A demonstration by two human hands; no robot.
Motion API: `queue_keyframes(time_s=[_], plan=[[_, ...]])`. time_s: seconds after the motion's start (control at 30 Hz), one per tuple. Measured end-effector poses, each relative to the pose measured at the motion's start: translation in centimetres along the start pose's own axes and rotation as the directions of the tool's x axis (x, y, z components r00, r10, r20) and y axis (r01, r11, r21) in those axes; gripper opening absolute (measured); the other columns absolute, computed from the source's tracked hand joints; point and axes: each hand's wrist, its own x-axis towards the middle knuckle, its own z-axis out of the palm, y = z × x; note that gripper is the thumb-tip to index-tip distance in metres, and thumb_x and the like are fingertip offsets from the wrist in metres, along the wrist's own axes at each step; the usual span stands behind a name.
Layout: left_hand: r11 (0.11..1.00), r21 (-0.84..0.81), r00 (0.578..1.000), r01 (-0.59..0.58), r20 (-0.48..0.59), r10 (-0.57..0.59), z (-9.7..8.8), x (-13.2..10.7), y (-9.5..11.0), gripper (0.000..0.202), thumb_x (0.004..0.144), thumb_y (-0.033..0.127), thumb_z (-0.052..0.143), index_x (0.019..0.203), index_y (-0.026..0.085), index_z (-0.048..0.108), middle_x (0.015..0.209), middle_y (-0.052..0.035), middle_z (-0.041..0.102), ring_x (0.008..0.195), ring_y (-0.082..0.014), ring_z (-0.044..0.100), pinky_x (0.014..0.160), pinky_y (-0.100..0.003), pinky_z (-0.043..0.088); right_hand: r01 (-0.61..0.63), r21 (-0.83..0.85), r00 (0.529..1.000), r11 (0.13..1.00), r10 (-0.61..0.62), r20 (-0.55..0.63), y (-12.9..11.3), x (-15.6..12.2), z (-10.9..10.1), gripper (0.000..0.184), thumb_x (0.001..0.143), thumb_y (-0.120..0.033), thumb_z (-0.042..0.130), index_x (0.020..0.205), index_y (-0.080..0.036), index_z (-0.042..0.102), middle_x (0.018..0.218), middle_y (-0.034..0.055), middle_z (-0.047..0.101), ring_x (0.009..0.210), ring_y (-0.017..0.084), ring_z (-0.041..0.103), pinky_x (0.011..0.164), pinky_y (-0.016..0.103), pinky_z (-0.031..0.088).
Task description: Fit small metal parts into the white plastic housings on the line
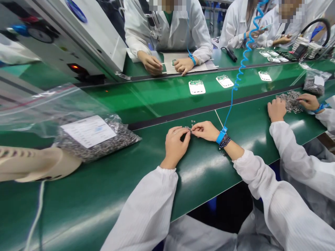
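On the green conveyor belt (110, 212), a full plastic bag of small metal parts (99, 148) lies at left. At its centre, our left hand (175, 148) and right hand (205, 131) meet, fingertips (187, 130) pinching a tiny metal part (190, 130), with few loose pieces (193, 123) just beyond. Most parts appear bagged.

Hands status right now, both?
Left hand: closed, fingertips pinching a tiny metal part.
Right hand: fingertips closed right beside it; whether it holds the part too cannot be told.

Silver-grey parts (190, 129) — green conveyor belt (204, 181) — blue wrist strap (221, 135)
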Motion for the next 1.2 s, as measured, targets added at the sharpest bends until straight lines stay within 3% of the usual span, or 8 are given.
queue_keyframes(time_s=[0.5, 0.7, 0.9, 1.07, 1.2], plan=[[1.000, 0.005, 0.999, 0.030, 0.017, -0.030, 0.0, 0.1, 0.2, 0.021, 0.094, 0.034, 0.055, 0.084, 0.023, 0.070, 0.097, -0.0080, 0.077, 0.109, -0.0291, 0.062, 0.101, -0.049, 0.049, -0.025, 0.034, 1.000, 0.999, 0.024, 0.010, 0.6, 0.3, 0.3, 0.005, 0.085, -0.017, 0.071, 0.087, -0.013, 0.072, 0.071, -0.0008, 0.069, 0.060, 0.008, 0.064, 0.064, 0.019, 0.051], [0.993, 0.004, 0.993, 0.115, -0.008, -0.114, 0.0, 0.1, 0.0, 0.029, 0.095, 0.038, 0.053, 0.110, 0.021, 0.070, 0.108, -0.0114, 0.074, 0.113, -0.0306, 0.060, 0.101, -0.049, 0.049, -0.057, 0.019, 0.998, 0.998, 0.058, -0.034, 1.0, 0.6, 0.1, 0.008, 0.085, -0.018, 0.072, 0.091, -0.012, 0.074, 0.074, 0.0012, 0.072, 0.060, 0.009, 0.066, 0.063, 0.019, 0.053], [0.986, 0.004, 0.986, 0.170, -0.007, -0.169, 0.0, 0.1, 0.0, 0.033, 0.095, 0.039, 0.053, 0.118, 0.020, 0.067, 0.114, -0.0127, 0.072, 0.117, -0.0320, 0.058, 0.103, -0.050, 0.046, -0.095, -0.197, 0.982, 0.976, 0.059, -0.181, 1.2, 0.7, -2.2, 0.018, 0.094, -0.021, 0.063, 0.106, -0.014, 0.075, 0.086, 0.0057, 0.077, 0.066, 0.012, 0.070, 0.067, 0.021, 0.055], [0.984, 0.014, 0.984, 0.178, 0.011, -0.178, -0.1, 0.0, 0.4, 0.034, 0.094, 0.037, 0.054, 0.121, 0.020, 0.066, 0.114, -0.0107, 0.071, 0.117, -0.0294, 0.058, 0.104, -0.046, 0.047, -0.202, -0.552, 0.938, 0.809, -0.002, -0.346, 1.6, 0.2, -5.2, 0.019, 0.095, -0.023, 0.063, 0.105, -0.022, 0.079, 0.096, 0.0065, 0.079, 0.096, 0.023, 0.073, 0.088, 0.032, 0.055], [0.982, 0.021, 0.982, 0.187, 0.020, -0.188, -0.2, -0.1, 0.5, 0.035, 0.094, 0.036, 0.054, 0.123, 0.020, 0.065, 0.114, -0.0101, 0.072, 0.118, -0.0288, 0.057, 0.103, -0.045, 0.047, -0.236, -0.637, 0.930, 0.734, -0.019, -0.367, 1.9, 0.1, -6.1, 0.019, 0.094, -0.026, 0.063, 0.103, -0.024, 0.080, 0.103, 0.0061, 0.078, 0.098, 0.026, 0.071, 0.087, 0.034, 0.053]])
